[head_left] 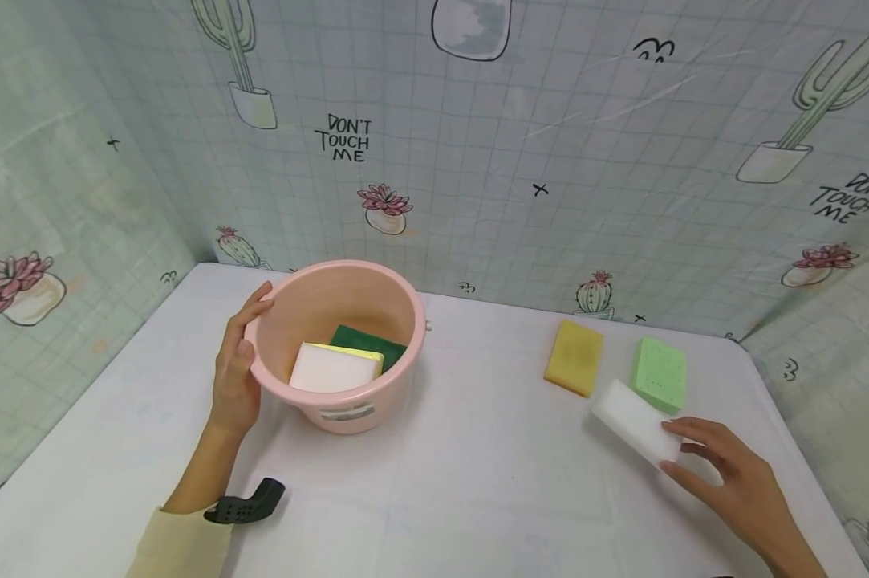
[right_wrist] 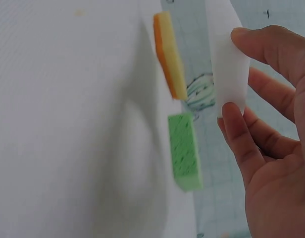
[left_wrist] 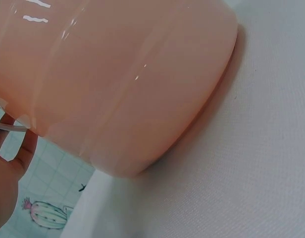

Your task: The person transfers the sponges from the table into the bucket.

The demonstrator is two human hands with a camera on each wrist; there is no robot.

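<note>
White, the sponge block (head_left: 635, 423) hung above the bench (head_left: 492, 474), pinched near one end by the right hand (head_left: 741, 478); that off-centre hold might have let it twist loose. The left hand (head_left: 236, 385) gripped the pink bucket (head_left: 392, 401), which a tug could have tipped. A yellow sponge (head_left: 575, 356) and light-green sponge (head_left: 661, 373) lay beyond the block.

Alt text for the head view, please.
A person's right hand holds a white block above a white table, near a yellow sponge and a green sponge; the left hand grips a pink bucket with more pieces inside.
</note>
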